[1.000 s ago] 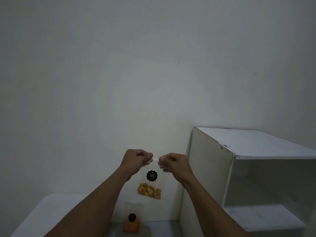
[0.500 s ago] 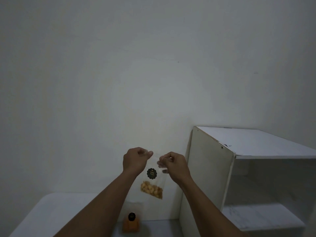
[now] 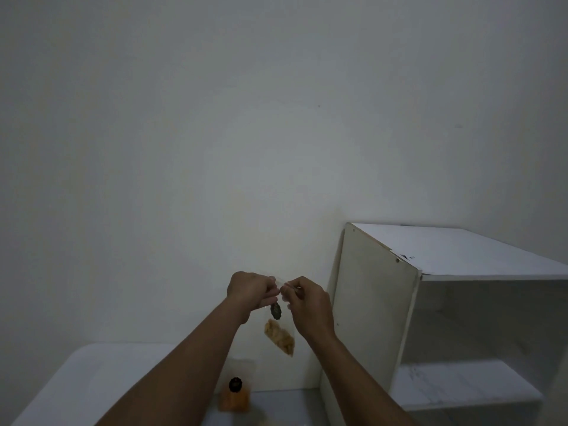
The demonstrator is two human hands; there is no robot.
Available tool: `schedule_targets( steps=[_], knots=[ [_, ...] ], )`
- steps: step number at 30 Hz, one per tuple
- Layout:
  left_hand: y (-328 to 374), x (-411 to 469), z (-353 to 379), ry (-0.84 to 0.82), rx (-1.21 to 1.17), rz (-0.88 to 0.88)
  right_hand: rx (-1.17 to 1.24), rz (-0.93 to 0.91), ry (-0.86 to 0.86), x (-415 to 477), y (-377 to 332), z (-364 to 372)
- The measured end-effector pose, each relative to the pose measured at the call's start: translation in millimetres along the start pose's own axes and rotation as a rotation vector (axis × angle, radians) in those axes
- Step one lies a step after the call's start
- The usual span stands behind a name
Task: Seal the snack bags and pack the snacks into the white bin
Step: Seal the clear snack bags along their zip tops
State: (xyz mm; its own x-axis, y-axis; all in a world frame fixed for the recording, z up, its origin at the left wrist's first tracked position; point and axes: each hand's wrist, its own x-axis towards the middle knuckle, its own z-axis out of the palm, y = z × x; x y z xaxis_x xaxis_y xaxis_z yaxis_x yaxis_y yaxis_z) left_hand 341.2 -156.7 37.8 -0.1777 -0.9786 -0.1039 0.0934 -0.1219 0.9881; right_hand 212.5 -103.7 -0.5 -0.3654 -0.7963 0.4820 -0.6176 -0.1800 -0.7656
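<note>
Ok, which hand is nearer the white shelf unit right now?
Right. The right hand sits just left of the white shelf unit; the left hand is farther left, on the other side of the clear snack bag whose top both hands pinch.

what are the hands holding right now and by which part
Both hold one clear snack bag by its top edge: the left hand pinches the left end, the right hand the right end. The bag hangs free below.

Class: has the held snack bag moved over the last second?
Yes. The snack bag has twisted narrower, its bottom swinging right toward the white shelf unit, while the left hand and right hand pinch its top.
</note>
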Motion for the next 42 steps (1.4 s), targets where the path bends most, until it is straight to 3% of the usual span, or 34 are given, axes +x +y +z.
schedule_targets(
  steps=[4,10,18,22,28,32,35,38,42],
  knots=[
    [-3.4,4.1,-6.7,0.007,0.065,0.049,0.138,0.091,-0.122,-1.6,-1.5,-2.0],
    [-14.1,3.2,-14.6,-0.149,0.079,0.024,0.189,0.18,-0.237,1.8,-1.0,-5.8],
    [-25.1,10.2,-37.1,-0.248,-0.073,-0.274,0.286,0.291,-0.304,-2.7,-3.6,5.7],
    [-34.1,16.4,-44.7,-0.258,-0.047,-0.35,0.144,0.254,-0.327,-9.5,-1.4,11.1],
    [-45.0,27.6,-31.9,-0.179,-0.009,-0.3,-0.12,0.195,-0.35,-23.8,34.1,28.0],
    [-72.4,38.0,-26.1,-0.087,0.107,-0.171,-0.165,0.227,-0.243,-24.7,60.5,39.7],
    [-109.1,51.9,-30.6,0.002,0.279,-0.073,-0.161,0.237,-0.22,-21.2,85.6,45.5],
    [-150.0,61.3,-26.2,-0.074,0.492,-0.082,-0.113,0.26,-0.24,-15.4,119.5,51.3],
    [-197.2,84.4,-10.9,-0.065,0.499,-0.114,-0.031,0.3,-0.248,-8.3,164.3,66.2]
  ],
)
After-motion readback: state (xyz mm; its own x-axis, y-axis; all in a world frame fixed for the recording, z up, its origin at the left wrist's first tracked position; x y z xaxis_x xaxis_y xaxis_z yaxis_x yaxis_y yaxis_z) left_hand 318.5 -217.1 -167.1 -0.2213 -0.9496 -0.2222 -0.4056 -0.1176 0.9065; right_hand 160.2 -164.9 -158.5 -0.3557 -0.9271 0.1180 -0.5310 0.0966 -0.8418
